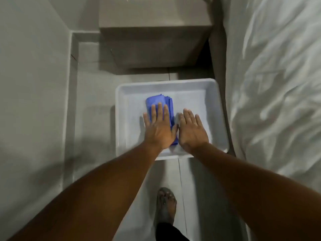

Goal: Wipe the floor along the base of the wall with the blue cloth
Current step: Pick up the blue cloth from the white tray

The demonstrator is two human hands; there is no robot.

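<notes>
Soft blue cloth (157, 103) in white tray (215, 105), probably damp, wants bunching mid-fold; left hand (159, 126) flat on it, right hand (192, 129) open.

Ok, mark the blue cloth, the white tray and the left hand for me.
blue cloth (154, 100): head view, upper folded part beyond the fingers.
white tray (199, 87): head view, far wall near the right corner.
left hand (159, 127): head view, back of the hand.

White tray (215, 105), grey cabinet (154, 40), bed (278, 84)
</notes>
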